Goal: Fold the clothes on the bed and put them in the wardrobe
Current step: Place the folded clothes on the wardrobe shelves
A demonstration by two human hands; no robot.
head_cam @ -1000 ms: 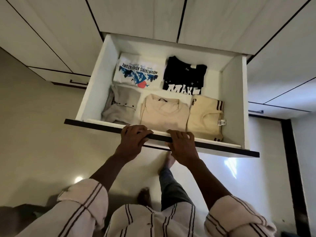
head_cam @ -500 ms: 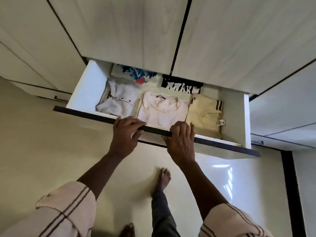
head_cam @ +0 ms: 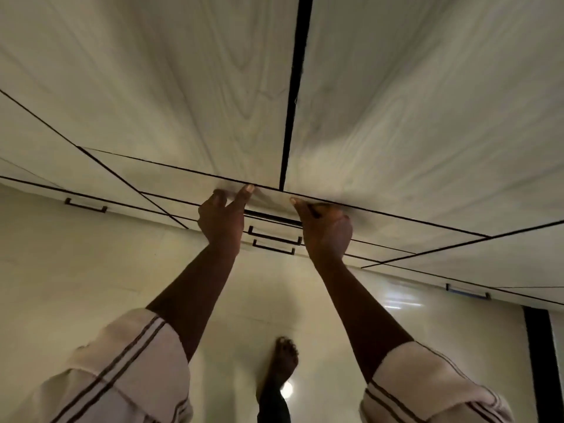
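This is a home bedroom or dressing area, told by the tall pale wood-grain wardrobe doors [head_cam: 189, 96] split by a dark vertical seam, the drawer fronts with slim dark bar handles [head_cam: 274, 238] below, the glossy cream tiled floor [head_cam: 91, 285], and a bare foot [head_cam: 285, 358].

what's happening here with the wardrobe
A person stands barefoot at the wardrobe, with the left hand and right hand both pressed against the top drawer front. The drawer sits flush with the panels around it, so it looks closed, and no clothes show. Two more drawer handles sit just below the hands. Neither hand holds anything.
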